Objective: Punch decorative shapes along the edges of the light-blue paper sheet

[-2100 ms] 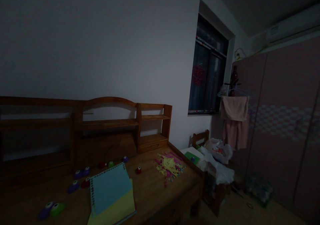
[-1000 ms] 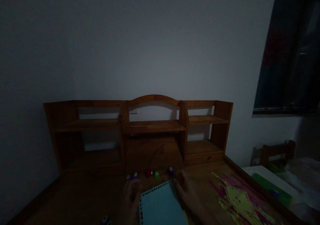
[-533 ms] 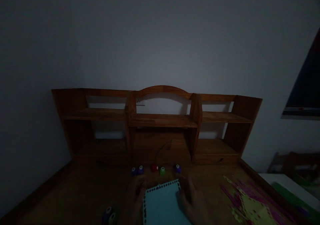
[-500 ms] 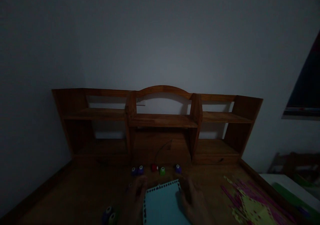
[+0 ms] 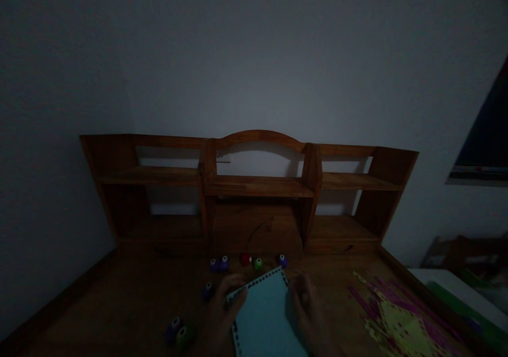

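Observation:
A pale blue sheet (image 5: 268, 312) with dark holes along its top and side edges lies tilted in front of me on the wooden desk. My left hand (image 5: 226, 306) grips its upper left corner, thumb on top and fingers behind. At the right edge is my right hand (image 5: 307, 306), its fingers curled together; whatever is in them is too dark to make out. Small purple spool-like pieces with pale ringed tops, such as one purple piece (image 5: 207, 291), stand left of my left hand. Behind the sheet are a red piece (image 5: 245, 259) and a green piece (image 5: 258, 264).
A wooden shelf unit (image 5: 260, 187) stands along the back of the desk. Yellow perforated sheet (image 5: 405, 325) and magenta strips (image 5: 369, 304) are heaped at the right. Beyond the desk's right edge lies a green item (image 5: 456, 304) on a white surface.
My left hand has moved onto the sheet's upper left corner, thumb over it. The sheet has tilted more and shifted up slightly. My right hand stays by the right edge, fingers more curled.

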Available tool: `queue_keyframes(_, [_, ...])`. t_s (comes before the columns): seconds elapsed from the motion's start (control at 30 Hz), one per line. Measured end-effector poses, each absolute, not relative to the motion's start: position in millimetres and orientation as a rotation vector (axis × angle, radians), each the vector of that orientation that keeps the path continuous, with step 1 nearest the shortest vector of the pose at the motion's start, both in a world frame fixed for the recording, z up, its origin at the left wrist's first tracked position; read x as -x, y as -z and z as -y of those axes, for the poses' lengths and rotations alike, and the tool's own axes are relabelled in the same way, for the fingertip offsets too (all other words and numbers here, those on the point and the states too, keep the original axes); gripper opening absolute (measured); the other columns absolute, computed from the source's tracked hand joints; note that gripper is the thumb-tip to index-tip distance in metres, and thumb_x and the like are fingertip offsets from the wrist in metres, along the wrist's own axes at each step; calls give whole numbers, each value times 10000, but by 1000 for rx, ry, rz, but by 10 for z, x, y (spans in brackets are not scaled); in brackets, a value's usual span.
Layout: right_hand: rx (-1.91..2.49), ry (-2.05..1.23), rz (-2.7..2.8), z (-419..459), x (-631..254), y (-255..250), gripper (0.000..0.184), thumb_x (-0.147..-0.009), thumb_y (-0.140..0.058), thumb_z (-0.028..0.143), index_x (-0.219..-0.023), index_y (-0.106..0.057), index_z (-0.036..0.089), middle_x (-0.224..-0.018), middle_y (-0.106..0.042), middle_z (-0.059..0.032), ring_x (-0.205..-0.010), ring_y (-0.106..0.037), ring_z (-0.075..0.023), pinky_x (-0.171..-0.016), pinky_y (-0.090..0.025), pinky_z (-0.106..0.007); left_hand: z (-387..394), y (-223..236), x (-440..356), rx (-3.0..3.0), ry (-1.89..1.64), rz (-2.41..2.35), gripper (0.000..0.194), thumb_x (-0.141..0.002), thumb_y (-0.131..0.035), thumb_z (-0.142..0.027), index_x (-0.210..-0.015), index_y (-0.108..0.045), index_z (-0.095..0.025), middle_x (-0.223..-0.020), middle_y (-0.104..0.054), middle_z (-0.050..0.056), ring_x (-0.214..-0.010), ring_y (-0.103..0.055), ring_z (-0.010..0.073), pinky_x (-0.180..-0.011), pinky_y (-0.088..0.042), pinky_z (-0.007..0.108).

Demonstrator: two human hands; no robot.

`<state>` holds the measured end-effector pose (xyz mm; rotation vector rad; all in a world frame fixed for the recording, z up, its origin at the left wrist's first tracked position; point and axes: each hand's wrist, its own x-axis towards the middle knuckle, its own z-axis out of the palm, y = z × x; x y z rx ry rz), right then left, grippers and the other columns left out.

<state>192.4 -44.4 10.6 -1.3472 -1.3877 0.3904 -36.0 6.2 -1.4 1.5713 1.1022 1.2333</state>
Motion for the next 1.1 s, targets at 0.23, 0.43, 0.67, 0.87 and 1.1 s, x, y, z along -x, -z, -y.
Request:
queue_keyframes(0.23, [1345, -516, 1203, 332, -2052, 76, 389, -915, -470, 467, -1203, -499, 206, -1036, -666, -96, -885, -665, -222, -716, -541, -284, -111, 42, 381, -1012, -1125, -944, 522, -705, -699, -551, -1066, -646, -177, -1132, -679, 137, -1098, -612, 334, -929, -488, 436])
queue_keyframes(0.43, [1359, -536, 1225, 332, -2048, 51, 350, -929, -452, 451, -1184, -492, 214, -1018, -662, -73, -793, -666, -198, -673, -516, -270, -191, 176, 394, -772, -992, -868, 656, -595, -709, -659, -1020, -660, -162, -1144, -676, 188, -1137, -590, 372, -969, -449, 492])
queue_keyframes(0.67, [1359, -534, 1223, 350, -2042, 46, 358, -932, -440, 467, -1164, -491, 199, -1027, -661, -82, -764, -657, -191, -674, -502, -270, -193, 131, 373, -810, -913, -908, 680, -667, -625, -709, -1047, -663, -147, -1128, -688, 180, -1174, -572, 354, -991, -435, 477])
queue_keyframes(0.87, [1308, -535, 1219, 337, -2029, 43, 355, -928, -453, 472, -1141, -496, 191, -1018, -667, -90, -764, -655, -191, -663, -503, -261, -177, 102, 376, -820, -928, -910, 645, -667, -638, -696, -999, -674, -144, -1095, -702, 173, -1166, -581, 345, -988, -444, 458])
queue_keyframes(1.1, [1296, -502, 1215, 334, -2035, 77, 351, -914, -484, 466, -1146, -507, 203, -1016, -670, -79, -780, -668, -194, -693, -512, -265, -238, 169, 380, -801, -879, -904, 638, -669, -631, -710, -967, -678, -148, -1108, -700, 168, -1212, -548, 336, -988, -448, 449])
